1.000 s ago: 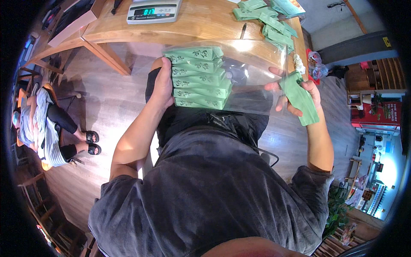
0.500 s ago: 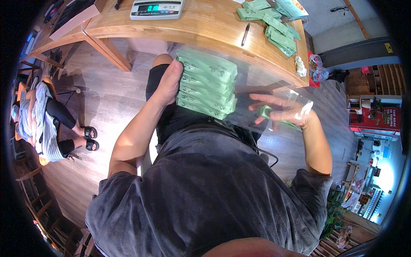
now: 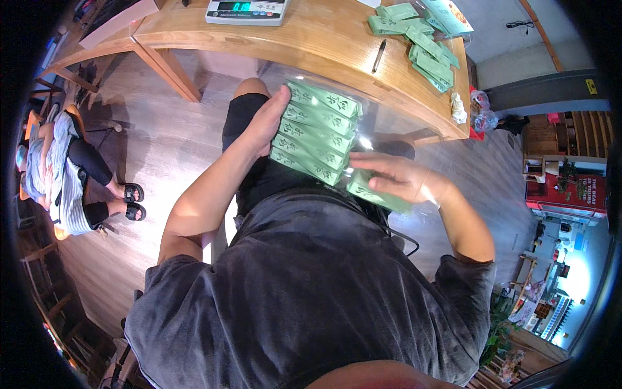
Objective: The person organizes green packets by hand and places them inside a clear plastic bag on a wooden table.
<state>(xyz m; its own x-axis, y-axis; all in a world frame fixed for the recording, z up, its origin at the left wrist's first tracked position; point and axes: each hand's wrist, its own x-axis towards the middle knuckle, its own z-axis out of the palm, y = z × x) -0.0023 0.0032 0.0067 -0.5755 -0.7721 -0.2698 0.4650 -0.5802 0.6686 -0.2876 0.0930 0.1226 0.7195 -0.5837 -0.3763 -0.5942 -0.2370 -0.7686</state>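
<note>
Just above the frame's middle, a row of glossy green packets [image 3: 317, 133] sits inside a clear plastic bag [image 3: 377, 123], the left hand [image 3: 267, 123] clamping its fingers on the row's left end. The right hand [image 3: 398, 178] lies over a single green packet [image 3: 360, 189] at lower right of the row; whether its fingers grip it, I cannot tell. At upper right, a black pen [image 3: 380, 56] and loose green packets [image 3: 424, 42] lie on the brown wooden counter [image 3: 304, 48]

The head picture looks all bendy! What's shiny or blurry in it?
In the head view, the table edge curves and the corners go black; white glare spots dot the clear bag; the floor beside the left forearm is washed out; the right hand looks slightly soft.
</note>
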